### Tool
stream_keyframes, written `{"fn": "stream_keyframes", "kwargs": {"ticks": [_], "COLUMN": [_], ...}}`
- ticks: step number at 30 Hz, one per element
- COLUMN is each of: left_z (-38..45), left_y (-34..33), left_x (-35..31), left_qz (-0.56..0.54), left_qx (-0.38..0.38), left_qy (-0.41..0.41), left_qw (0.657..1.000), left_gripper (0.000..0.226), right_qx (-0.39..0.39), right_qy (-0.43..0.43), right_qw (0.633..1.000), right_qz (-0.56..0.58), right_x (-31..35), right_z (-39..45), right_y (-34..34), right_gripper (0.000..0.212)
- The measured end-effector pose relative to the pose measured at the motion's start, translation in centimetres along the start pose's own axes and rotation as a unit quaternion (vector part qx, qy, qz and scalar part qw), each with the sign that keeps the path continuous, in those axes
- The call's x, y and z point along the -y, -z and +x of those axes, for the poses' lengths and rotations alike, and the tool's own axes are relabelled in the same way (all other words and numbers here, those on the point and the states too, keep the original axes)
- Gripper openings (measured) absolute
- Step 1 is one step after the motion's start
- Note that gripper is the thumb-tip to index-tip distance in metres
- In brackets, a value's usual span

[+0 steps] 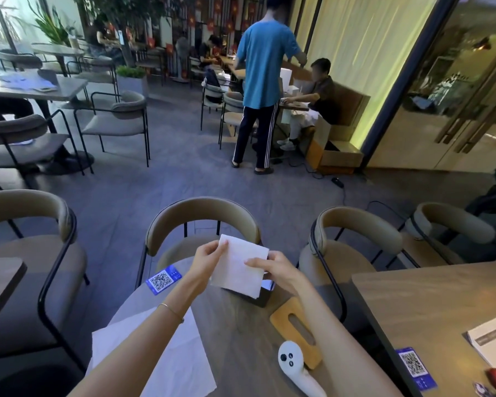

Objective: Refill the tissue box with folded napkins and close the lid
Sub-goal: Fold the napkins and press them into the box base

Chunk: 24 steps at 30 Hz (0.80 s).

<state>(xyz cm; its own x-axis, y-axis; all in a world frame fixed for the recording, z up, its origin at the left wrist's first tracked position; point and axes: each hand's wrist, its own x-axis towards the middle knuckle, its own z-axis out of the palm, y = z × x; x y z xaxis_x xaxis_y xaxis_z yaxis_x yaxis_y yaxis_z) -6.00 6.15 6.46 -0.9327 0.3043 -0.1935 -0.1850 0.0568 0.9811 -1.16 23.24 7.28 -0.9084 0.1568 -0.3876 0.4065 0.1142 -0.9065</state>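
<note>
I hold a white folded napkin [239, 266] up in front of me with both hands. My left hand [208, 257] pinches its upper left corner, and my right hand [272, 269] grips its right edge with fingers across the front. Behind and below the napkin stands the dark tissue box [262, 298], mostly hidden, with its top open. The wooden lid [297, 329] with a slot lies flat on the round table [241, 339] to the right of the box. More unfolded white napkins [155, 356] lie at the table's left edge.
A white controller [294, 368] lies near the lid. A blue QR card [163, 279] sits at the table's far left. Brown chairs [201, 222] ring the table. A second table [441, 310] at right holds a booklet, a QR card and a red object. People stand and sit farther back.
</note>
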Motion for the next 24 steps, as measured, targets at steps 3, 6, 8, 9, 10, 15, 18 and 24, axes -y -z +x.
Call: {"fn": "stream_keyframes", "kwargs": {"ticks": [3, 6, 8, 9, 10, 15, 18, 24], "left_z": [1.2, 2.7, 4.3, 5.0, 5.8, 9.5, 11.0, 12.2], "left_y": [-0.8, -2.0, -3.0, -3.5, -4.0, -5.9, -6.5, -7.2], "left_x": [0.3, 0.8, 1.4, 1.6, 2.0, 3.9, 5.4, 8.4], "left_qz": [-0.036, -0.044, 0.002, 0.037, 0.069, 0.216, 0.327, 0.477], "left_qx": [0.045, 0.085, 0.093, 0.088, 0.08, 0.082, 0.108, 0.142], "left_qy": [0.01, 0.021, 0.025, 0.027, 0.033, 0.035, 0.006, -0.009], "left_qw": [0.998, 0.995, 0.995, 0.995, 0.994, 0.972, 0.939, 0.867], "left_gripper": [0.02, 0.029, 0.035, 0.038, 0.041, 0.052, 0.055, 0.046], "right_qx": [-0.061, -0.111, -0.136, -0.153, -0.173, -0.216, -0.221, -0.224], "right_qy": [-0.029, -0.087, -0.123, -0.139, -0.157, -0.191, -0.196, -0.244], "right_qw": [0.995, 0.98, 0.977, 0.974, 0.97, 0.957, 0.954, 0.937], "right_qz": [0.08, 0.142, 0.111, 0.088, 0.072, 0.023, -0.047, -0.107], "right_x": [-0.5, -1.3, -2.0, -2.4, -2.8, -4.8, -5.7, -7.7], "right_z": [0.6, 2.1, 3.6, 4.5, 5.2, 8.0, 9.6, 12.9], "right_y": [0.5, 0.9, 1.2, 1.3, 1.4, 1.2, 0.6, -0.9], "right_gripper": [0.044, 0.047, 0.057, 0.059, 0.06, 0.057, 0.059, 0.037]}}
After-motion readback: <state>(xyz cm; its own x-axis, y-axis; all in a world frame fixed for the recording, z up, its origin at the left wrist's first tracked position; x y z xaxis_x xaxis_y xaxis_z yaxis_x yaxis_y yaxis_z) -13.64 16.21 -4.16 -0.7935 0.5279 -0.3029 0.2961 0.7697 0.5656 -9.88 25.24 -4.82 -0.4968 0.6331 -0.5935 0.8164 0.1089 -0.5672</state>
